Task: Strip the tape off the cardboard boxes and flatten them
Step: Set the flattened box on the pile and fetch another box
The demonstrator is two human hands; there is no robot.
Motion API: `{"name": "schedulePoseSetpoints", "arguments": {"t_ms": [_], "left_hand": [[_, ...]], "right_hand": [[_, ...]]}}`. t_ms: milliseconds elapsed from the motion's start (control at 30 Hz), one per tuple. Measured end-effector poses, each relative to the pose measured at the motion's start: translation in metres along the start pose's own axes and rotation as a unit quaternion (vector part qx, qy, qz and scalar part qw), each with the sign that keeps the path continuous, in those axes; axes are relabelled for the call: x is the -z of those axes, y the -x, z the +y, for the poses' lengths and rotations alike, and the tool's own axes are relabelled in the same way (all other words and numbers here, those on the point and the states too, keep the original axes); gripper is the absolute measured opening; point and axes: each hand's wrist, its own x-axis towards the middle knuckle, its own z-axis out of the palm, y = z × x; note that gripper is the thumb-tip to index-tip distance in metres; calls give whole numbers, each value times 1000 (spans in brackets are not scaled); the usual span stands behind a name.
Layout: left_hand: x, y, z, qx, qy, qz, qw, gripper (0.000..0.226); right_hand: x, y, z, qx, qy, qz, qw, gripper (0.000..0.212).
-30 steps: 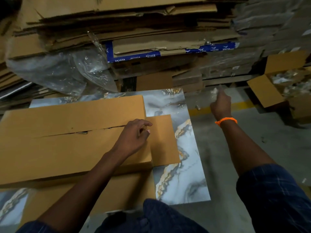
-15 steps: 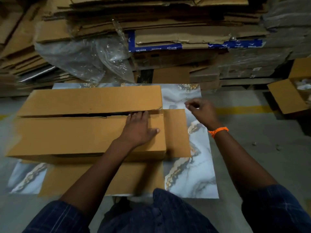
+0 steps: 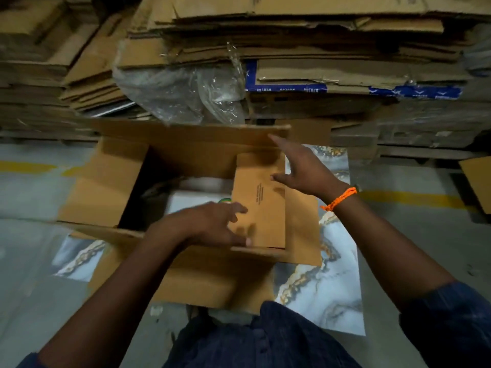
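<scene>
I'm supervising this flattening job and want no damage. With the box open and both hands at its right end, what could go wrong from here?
Something white lies inside the box; collapsing it now could crush that. The box sits on a marbled sheet, so pushes from the left hand and right hand might make it slide. The raised far flap could snag the loose plastic wrap behind.
</scene>
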Motion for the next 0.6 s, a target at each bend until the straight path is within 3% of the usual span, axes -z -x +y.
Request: {"name": "schedulePoseSetpoints", "arguments": {"t_ms": [67, 133, 233, 367, 433, 500, 600], "left_hand": [[-29, -4, -17, 37, -26, -45, 998, 117], [-57, -24, -37, 84, -44, -42, 995, 142], [-80, -43, -49, 81, -101, 21, 991, 150], [-78, -47, -51, 36, -58, 36, 997, 133], [-73, -53, -58, 29, 103, 28, 994, 125], [-67, -59, -59, 26, 327, 67, 942, 104], [-51, -63, -52, 54, 477, 137, 866, 54]], "right_hand": [[-9, -17, 3, -2, 74, -3, 997, 117], [-23, -38, 9, -16, 163, -27, 986, 125], [-43, -65, 18, -93, 194, -107, 971, 131], [-53, -88, 27, -144, 108, -191, 965, 129], [-54, -91, 24, -152, 98, -189, 965, 129], [-52, -83, 13, -175, 88, -156, 968, 128], [-49, -55, -13, -213, 62, -59, 973, 126]]}}
